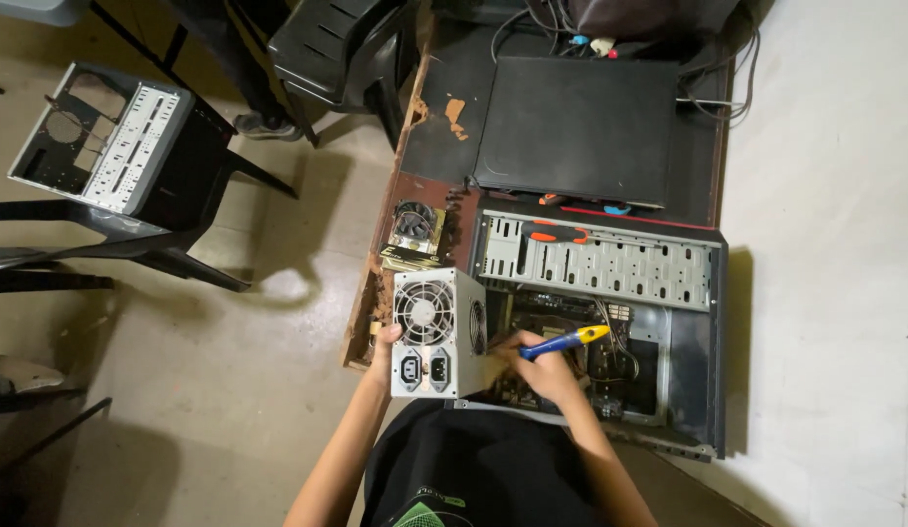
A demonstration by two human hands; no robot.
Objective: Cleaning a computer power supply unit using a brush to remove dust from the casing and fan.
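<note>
My left hand (pixel 384 344) grips the left side of a grey power supply unit (pixel 436 334), fan and sockets facing up, at the near left corner of an open computer case (pixel 688 322). My right hand (pixel 544 369) steadies the unit's right side and holds a blue and yellow screwdriver (pixel 563 342) that points right over the motherboard. Inside the case I see a drive cage (pixel 600 262) with an orange-handled screwdriver (pixel 557 234) lying on it.
A heatsink fan (pixel 415 222) lies on the worn table edge beside the case. A closed black case (pixel 576 127) sits behind, with cables. On the floor at left stand dark chairs, one carrying an empty grey chassis (pixel 103 137). A white wall runs along the right.
</note>
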